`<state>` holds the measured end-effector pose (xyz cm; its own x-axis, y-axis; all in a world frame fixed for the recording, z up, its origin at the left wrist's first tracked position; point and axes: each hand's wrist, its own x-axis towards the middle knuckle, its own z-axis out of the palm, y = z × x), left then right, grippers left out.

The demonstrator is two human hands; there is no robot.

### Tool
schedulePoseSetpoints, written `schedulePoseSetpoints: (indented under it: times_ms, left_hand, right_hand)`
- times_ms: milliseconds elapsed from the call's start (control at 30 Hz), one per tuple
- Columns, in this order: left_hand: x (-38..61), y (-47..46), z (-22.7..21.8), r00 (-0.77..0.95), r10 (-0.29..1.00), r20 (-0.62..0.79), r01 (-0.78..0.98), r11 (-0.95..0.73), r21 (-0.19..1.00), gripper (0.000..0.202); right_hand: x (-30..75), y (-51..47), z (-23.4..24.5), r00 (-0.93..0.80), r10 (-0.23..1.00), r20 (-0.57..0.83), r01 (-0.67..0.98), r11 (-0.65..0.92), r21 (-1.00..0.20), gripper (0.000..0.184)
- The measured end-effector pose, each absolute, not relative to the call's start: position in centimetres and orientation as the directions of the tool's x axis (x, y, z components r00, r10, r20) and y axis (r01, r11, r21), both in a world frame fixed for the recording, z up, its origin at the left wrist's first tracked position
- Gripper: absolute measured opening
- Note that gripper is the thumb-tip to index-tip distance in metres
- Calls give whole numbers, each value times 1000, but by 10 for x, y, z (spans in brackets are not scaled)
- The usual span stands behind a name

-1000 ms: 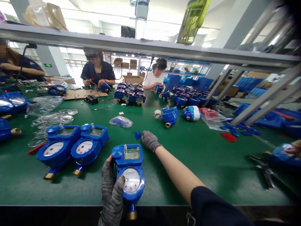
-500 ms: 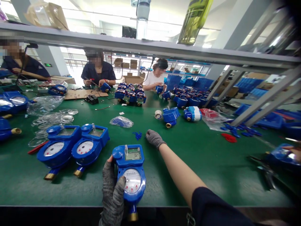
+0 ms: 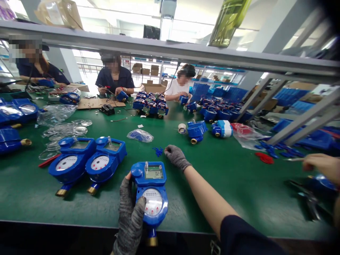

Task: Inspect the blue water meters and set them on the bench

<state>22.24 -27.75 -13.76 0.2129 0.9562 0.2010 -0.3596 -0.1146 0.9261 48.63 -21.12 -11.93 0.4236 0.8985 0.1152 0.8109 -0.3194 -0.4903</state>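
Note:
In my gloved left hand (image 3: 130,212) is a blue water meter (image 3: 156,187) with a round dial, a small digital display and a brass threaded end toward me. The thumb lies over the dial's edge and the fingers wrap the left side. My right hand (image 3: 177,157), in a grey fingerless glove, reaches forward to the green table. Its fingers are curled together beside a small heap of blue pieces (image 3: 158,152); whether anything is pinched there is hidden. Two similar water meters, one (image 3: 72,161) beside another (image 3: 106,159), lie to the left of my left hand.
Clear round covers (image 3: 50,146) and a red tool (image 3: 49,161) lie left. A plastic bag (image 3: 140,135), a tape roll (image 3: 182,128) and a blue meter body (image 3: 196,131) sit farther back. A co-worker's hand (image 3: 322,163) and pliers (image 3: 310,203) are at right. A shelf (image 3: 170,49) crosses overhead.
The view has swung slightly left, so most things appear farther right. My right hand is a little closer to the blue pieces. A co-worker's hand now shows at the right edge.

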Motion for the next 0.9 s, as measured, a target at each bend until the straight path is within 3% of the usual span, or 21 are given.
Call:
schedulePoseSetpoints:
  times_ms: [100,133,167,233,300,533,700,900]
  left_hand:
    - [217,-276,-138,248,944,216,-332,-126,935,63]
    - [216,-276,-139,253,940,230,-326,-141,935,63]
    - [215,-275,-140,260,935,242,-322,-152,934,63]
    - [214,-273,-141,273,929,250,-312,-160,936,64]
    - [213,-272,-142,265,934,239,-296,-157,942,65]
    - [214,-273,-136,259,946,193,-256,-125,958,65]
    - [212,-273,-135,247,948,203,-196,-156,968,65]
    - [211,-271,-137,261,945,196,-209,-143,967,66]
  right_hand:
    - [453,-234,-85,315,919,236,814,-133,-566,17]
    - [439,-243,-73,240,927,289,807,-25,-590,16]
    - [424,-252,-62,83,914,397,765,197,-613,15]
    - [398,-266,-44,-186,846,499,673,480,-563,11]
    - [380,-272,-36,-362,787,500,644,599,-476,6]
    - [368,-259,-36,-541,737,405,692,664,-284,6]
    - [367,-254,-30,-633,699,333,667,710,-224,9]
    - [366,-257,-33,-643,692,329,700,705,-115,14]
